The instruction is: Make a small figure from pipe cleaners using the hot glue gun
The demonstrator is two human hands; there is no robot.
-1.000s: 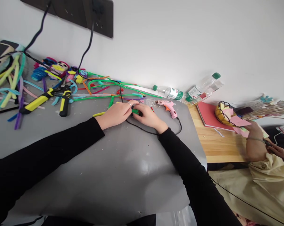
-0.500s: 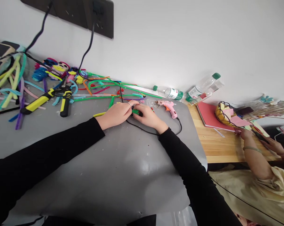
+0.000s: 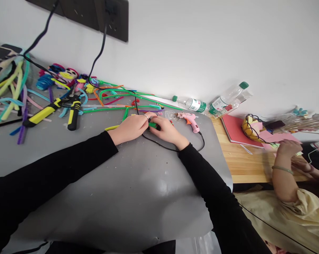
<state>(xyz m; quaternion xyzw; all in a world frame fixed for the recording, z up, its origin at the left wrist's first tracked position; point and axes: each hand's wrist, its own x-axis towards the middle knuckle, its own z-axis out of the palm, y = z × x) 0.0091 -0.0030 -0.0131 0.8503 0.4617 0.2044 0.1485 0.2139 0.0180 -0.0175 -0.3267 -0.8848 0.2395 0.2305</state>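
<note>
Both my hands meet at the far middle of the grey table (image 3: 138,183). My left hand (image 3: 131,127), a ring on one finger, and my right hand (image 3: 167,131) are both pinched on a short green pipe cleaner piece (image 3: 152,125) between them. Their fingertips touch over it, and most of the piece is hidden by the fingers. A black cord (image 3: 159,145) loops under my right wrist to the pink glue gun (image 3: 190,120) lying just right of my right hand.
Yellow-and-black pliers (image 3: 53,110) and several coloured pipe cleaners (image 3: 114,100) lie at the back left. Two plastic bottles (image 3: 217,102) lie by the wall. On the wooden table at right, another person's hand (image 3: 289,148) handles pink paper beside a red notebook (image 3: 235,128).
My hands have stayed on the green piece with only slight finger shifts. The other person's hand at the right has moved about over the pink paper.
</note>
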